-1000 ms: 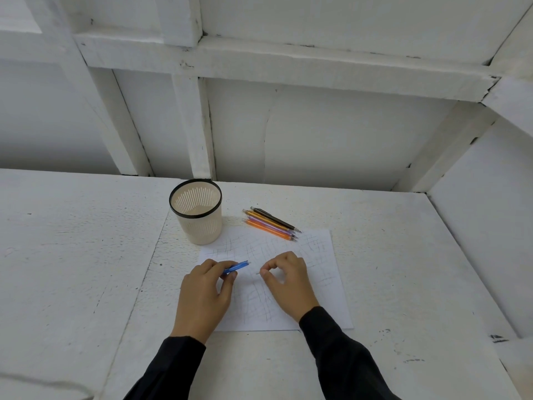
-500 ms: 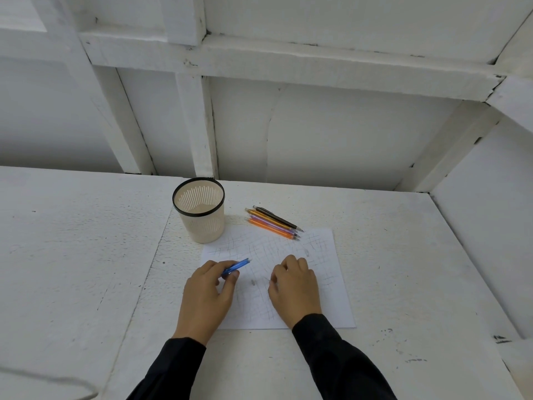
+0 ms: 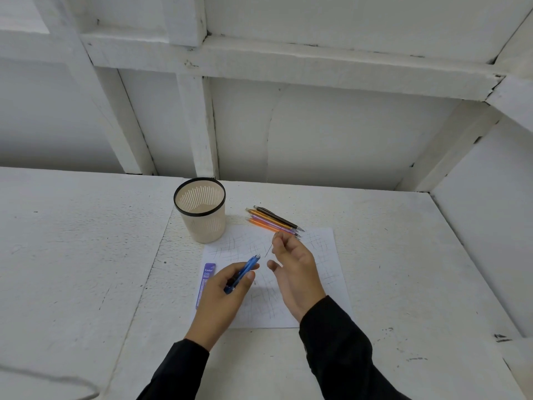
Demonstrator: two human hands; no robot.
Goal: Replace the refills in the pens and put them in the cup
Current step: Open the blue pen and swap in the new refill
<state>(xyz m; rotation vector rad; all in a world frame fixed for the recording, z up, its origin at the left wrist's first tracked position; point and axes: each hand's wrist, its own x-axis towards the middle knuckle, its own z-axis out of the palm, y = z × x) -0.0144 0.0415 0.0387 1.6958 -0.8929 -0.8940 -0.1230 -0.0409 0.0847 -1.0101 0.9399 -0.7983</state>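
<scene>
Half a second ago both hands lay low on the paper [image 3: 326, 255], the right one knuckles-up with its fingers down on the sheet. Now both are lifted off it. The right hand [image 3: 294, 272] has turned its palm toward the left and pinches a thin dark refill [image 3: 269, 249] between thumb and forefinger, the other fingers loosely spread. The left hand [image 3: 222, 295] has kept its grip on the blue pen [image 3: 242, 272], fingers curled round the barrel. The tip now slants up toward the lower end of the refill, near it but apart. A purple case [image 3: 205, 284] marked 2B, which did not show before, lies on the paper's edge just left of the left hand. What it holds cannot be told.

The cup [image 3: 200, 210] stands upright on the counter [image 3: 86, 255] beyond the left hand, where it stood before. Its inside shows only slotted wall and floor. The pens [image 3: 274, 222], orange, purple and black, lie bunched side by side on the counter just beyond the right hand's fingertips, to the right of the cup, unmoved.
</scene>
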